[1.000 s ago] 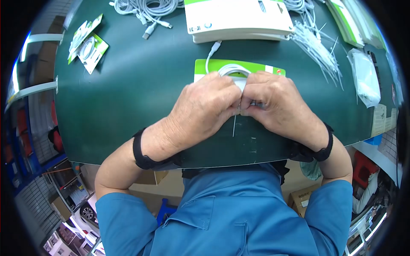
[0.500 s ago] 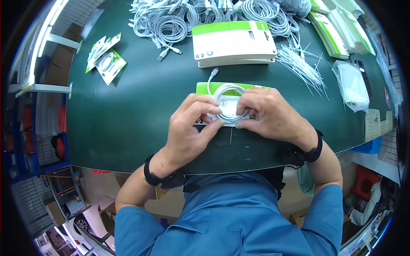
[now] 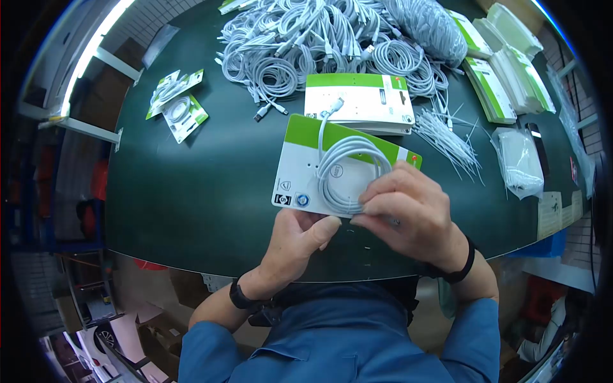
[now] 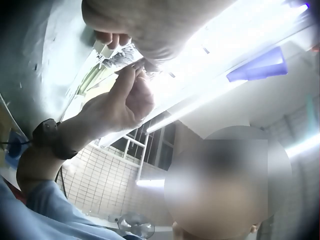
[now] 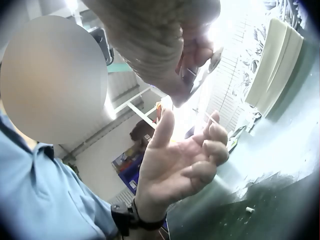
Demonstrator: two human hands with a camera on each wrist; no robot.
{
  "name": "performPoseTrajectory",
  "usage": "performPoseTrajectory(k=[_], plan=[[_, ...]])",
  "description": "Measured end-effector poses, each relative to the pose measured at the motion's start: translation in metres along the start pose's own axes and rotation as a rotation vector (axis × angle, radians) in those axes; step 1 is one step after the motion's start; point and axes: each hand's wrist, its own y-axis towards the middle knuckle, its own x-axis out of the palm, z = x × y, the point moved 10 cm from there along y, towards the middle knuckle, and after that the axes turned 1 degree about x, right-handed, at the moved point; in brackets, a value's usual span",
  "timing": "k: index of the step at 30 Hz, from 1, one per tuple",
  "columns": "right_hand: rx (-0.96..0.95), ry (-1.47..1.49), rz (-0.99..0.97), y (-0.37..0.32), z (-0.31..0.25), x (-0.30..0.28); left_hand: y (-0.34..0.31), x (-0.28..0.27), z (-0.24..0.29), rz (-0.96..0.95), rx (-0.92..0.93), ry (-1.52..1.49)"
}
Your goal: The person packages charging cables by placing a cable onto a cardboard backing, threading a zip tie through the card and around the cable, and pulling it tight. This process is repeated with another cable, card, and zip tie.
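Observation:
In the head view, a white-and-green packaging card (image 3: 297, 169) is tilted over the table, its printed face up. A coiled white cable (image 3: 329, 185) lies against it, one plug end reaching past the top edge. My right hand (image 3: 408, 207) pinches the coil and card at the lower right, between thumb and fingers. Just under the card's lower edge is my left hand (image 3: 297, 239), thumb extended and fingertips partly hidden behind the card. The right wrist view shows that left hand (image 5: 182, 165) with its fingers loosely bent and thumb apart.
A stack of similar cards (image 3: 357, 99) sits behind the held one. Beyond it spreads a heap of white cables (image 3: 281, 48). Loose cable ties (image 3: 450, 140), a clear plastic bag (image 3: 518, 163) and more card stacks (image 3: 491, 92) are on the right; carded cables (image 3: 182, 115) lie left.
The card with the coil has come up from the table and tilted. My left hand has left the coil and dropped below the card, while the right keeps its pinch. The head view has shifted.

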Motion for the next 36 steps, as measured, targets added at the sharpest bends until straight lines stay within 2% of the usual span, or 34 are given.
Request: performPoseTrajectory(k=[9, 13, 16, 19, 22, 24, 26, 27, 31, 36], plan=[[-0.158, -0.254, -0.014, 0.007, -0.013, 0.008, 0.040, 0.010, 0.009, -0.025, -0.030, -0.212], [-0.196, -0.230, 0.120, 0.019, -0.022, -0.024, 0.057, 0.018, 0.028, -0.027, 0.018, -0.305], [-0.106, -0.184, 0.406, 0.016, -0.005, -0.076, 0.061, 0.018, 0.037, -0.133, -0.007, -0.226], [0.386, 0.171, 0.615, -0.004, 0.065, -0.107, 0.061, 0.025, 0.047, -0.200, 0.049, -0.124], [0.688, 0.775, 0.314, -0.014, 0.123, -0.061, 0.057, 0.032, 0.043, -0.324, 0.081, 0.025], [0.953, 0.769, -0.059, -0.034, 0.120, -0.009, 0.051, 0.040, 0.046, -0.389, 0.075, 0.044], [0.886, 0.729, -0.280, -0.025, 0.092, 0.019, 0.048, 0.045, 0.040, -0.420, 0.092, 0.113], [0.961, 0.833, -0.272, -0.035, 0.095, 0.032, 0.045, 0.048, 0.039, -0.399, 0.048, 0.047], [0.967, 1.026, -0.266, -0.024, 0.081, 0.033, 0.048, 0.050, 0.050, -0.498, 0.228, 0.168], [0.960, 0.941, -0.350, -0.032, 0.089, 0.044, 0.048, 0.050, 0.051, -0.514, 0.343, 0.362]])
